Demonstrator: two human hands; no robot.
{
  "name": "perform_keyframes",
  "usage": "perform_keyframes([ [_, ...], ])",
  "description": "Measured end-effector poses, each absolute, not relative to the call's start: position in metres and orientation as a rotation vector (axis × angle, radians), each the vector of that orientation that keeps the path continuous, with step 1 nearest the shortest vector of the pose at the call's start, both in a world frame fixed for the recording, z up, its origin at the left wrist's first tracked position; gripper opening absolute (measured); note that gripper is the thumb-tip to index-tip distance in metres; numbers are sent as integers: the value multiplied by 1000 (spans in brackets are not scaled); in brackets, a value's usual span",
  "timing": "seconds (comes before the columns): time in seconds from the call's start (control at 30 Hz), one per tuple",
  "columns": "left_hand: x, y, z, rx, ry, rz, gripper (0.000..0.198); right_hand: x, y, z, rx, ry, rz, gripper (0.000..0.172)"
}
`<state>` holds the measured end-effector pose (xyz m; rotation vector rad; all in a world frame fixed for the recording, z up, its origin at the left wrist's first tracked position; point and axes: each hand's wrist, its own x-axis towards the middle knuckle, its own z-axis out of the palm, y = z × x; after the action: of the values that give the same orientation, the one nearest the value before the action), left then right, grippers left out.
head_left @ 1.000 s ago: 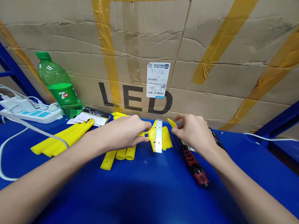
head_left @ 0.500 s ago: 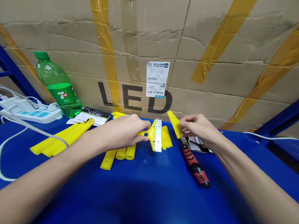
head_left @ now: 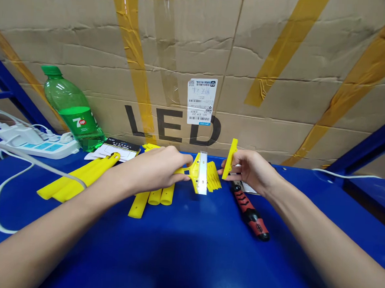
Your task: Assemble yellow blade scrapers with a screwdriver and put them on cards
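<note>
My left hand (head_left: 153,168) grips the narrow yellow handle end of a yellow plastic scraper (head_left: 194,172), which has a steel blade (head_left: 203,173) standing upright at its far end. My right hand (head_left: 251,171) pinches a thin yellow plastic piece (head_left: 230,159), held upright just to the right of the blade and apart from it. Beside the blade lies a fanned stack of yellow serrated plastic pieces (head_left: 213,176). Below my right hand lies a red and black screwdriver (head_left: 249,215). Several yellow handles (head_left: 155,197) lie under my left wrist.
Longer yellow handles (head_left: 86,176) lie on the blue metal table (head_left: 185,256) at left, near a printed card (head_left: 114,151). Behind stand a green 7UP bottle (head_left: 71,108) and a white power strip (head_left: 38,148) with cables, against a taped cardboard box (head_left: 185,52).
My right hand has moved left and turned the yellow piece upright, closer to the blade. My left hand has stayed in place on the scraper.
</note>
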<state>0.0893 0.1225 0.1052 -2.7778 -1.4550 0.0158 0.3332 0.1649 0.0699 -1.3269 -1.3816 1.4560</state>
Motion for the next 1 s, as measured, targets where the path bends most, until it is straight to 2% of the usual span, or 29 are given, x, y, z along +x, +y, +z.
perform_keyframes([
  [0.13, 90, 122, 106, -2789, -1449, 4, 30, 332, 162, 71, -1201, -1398, 1580, 9],
  [0.43, 89, 123, 105, -2796, -1463, 6, 31, 330, 162, 71, -1122, -1179, 1715, 8],
  [0.57, 88, 124, 104, -2805, -1466, 16, 34, 332, 165, 63, -1047, -1277, 1644, 34],
  [0.67, 89, 123, 105, -2800, -1472, 22, 32, 331, 162, 62, -1050, -1319, 1596, 25],
  [0.77, 89, 123, 106, -2795, -1473, 14, 29, 326, 156, 66, -1099, -1293, 1569, 56],
  [0.8, 90, 123, 106, -2795, -1470, 13, 28, 324, 154, 67, -1117, -1269, 1566, 59],
  [0.93, 90, 123, 106, -2799, -1442, 23, 26, 316, 151, 67, -1155, -1178, 1649, 29],
  [1.0, 90, 122, 106, -2798, -1434, 14, 25, 313, 150, 65, -1145, -1153, 1715, 25],
])
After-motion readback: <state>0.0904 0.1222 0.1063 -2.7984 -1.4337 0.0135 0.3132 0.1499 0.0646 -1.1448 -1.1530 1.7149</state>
